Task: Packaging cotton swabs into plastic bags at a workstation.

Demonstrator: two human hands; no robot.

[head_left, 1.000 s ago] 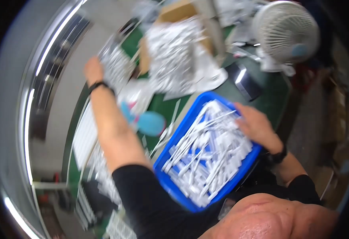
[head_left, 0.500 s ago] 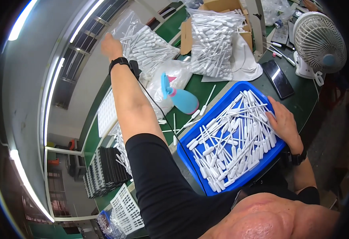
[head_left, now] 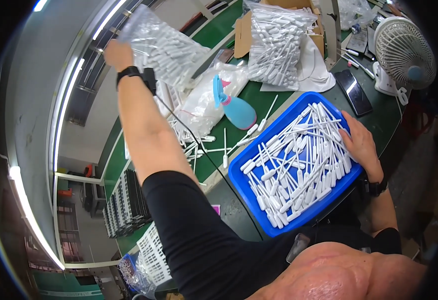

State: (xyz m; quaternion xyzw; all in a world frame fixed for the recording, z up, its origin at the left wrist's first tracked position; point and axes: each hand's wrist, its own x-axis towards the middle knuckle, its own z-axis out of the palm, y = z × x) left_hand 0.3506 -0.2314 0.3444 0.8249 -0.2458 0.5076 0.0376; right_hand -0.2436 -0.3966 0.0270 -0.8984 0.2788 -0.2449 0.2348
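clear plastic bag [head_left: 165, 47] of small white droppers hangs high at our far left, our left hand [head_left: 116, 54] closed on its edge. we judge it light, soft and slippery, best gripped by bunched film near the top. our right hand [head_left: 360, 143] lies flat and spread on the right rim of the blue tray [head_left: 259, 212] of droppers. another filled bag [head_left: 275, 42] sits against a cardboard box [head_left: 243, 31]; a blue spray bottle [head_left: 235, 109] lies between.
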